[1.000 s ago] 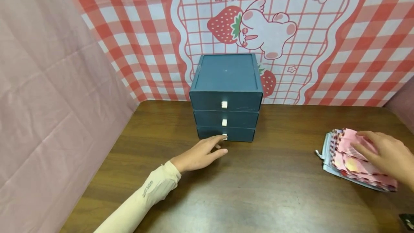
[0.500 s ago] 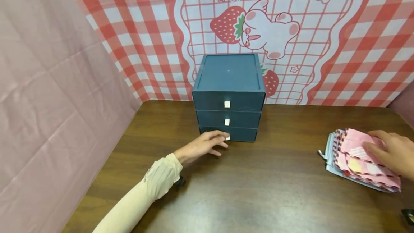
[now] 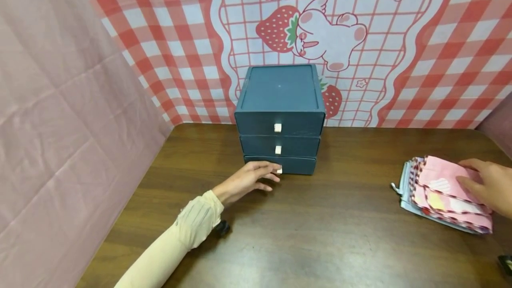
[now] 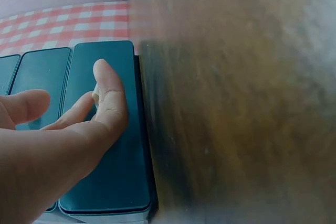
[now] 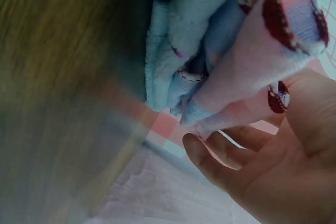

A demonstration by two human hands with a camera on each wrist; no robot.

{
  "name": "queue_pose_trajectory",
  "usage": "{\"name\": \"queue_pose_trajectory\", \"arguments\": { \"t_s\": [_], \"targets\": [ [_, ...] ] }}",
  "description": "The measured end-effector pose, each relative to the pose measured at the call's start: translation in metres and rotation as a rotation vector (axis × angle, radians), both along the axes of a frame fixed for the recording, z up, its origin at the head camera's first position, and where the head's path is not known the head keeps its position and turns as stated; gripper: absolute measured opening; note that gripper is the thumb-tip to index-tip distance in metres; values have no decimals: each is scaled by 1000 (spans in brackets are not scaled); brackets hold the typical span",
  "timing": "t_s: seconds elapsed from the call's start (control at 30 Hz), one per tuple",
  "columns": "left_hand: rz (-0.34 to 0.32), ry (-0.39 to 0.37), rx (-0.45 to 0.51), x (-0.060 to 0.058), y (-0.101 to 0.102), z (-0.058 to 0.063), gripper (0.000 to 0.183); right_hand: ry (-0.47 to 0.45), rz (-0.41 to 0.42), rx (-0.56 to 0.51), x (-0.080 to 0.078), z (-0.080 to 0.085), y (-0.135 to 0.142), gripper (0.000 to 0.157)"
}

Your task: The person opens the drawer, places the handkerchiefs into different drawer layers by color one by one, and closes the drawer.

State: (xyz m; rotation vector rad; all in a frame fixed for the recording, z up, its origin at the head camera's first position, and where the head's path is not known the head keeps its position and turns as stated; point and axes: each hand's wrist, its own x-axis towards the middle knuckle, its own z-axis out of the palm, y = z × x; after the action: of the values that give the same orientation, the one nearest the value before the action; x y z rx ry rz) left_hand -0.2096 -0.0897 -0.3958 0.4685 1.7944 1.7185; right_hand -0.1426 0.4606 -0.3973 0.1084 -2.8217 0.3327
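Note:
In the head view a dark blue cabinet [image 3: 280, 88] with three drawers stands against the back cloth. My left hand [image 3: 246, 181] is at its bottom drawer [image 3: 298, 166], fingers loosely bent beside the white knob [image 4: 95, 97]. In the left wrist view the fingertips lie next to that knob, and the thumb stays apart from it. At the right lies a stack of folded cloths [image 3: 444, 181], pink on top with pale blue beneath. My right hand [image 3: 490, 186] rests at its right edge. The right wrist view shows loosely bent fingers [image 5: 205, 161] by the cloths' folded edges.
A brown wooden table [image 3: 320, 234] carries everything. Red-and-white checked cloth [image 3: 180, 43] with strawberry prints hangs behind the cabinet, and a pink cloth [image 3: 60, 101] hangs at the left. A small dark object [image 3: 506, 263] shows at the lower right edge.
My left hand has shifted slightly up at the bottom drawer, its fingers now more spread. The right hand has drawn back to the right, uncovering more of the top pink cloth.

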Motion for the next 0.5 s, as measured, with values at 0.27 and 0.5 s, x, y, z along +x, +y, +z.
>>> {"name": "queue_pose_trajectory", "arguments": {
  "t_s": [0.27,0.5],
  "targets": [
    [-17,2,4,4,-4,-2,42,161,64,-57,0,2,-5,19],
    [-48,-14,13,12,-8,0,43,181,66,-81,1,4,-7,14]
  ]
}}
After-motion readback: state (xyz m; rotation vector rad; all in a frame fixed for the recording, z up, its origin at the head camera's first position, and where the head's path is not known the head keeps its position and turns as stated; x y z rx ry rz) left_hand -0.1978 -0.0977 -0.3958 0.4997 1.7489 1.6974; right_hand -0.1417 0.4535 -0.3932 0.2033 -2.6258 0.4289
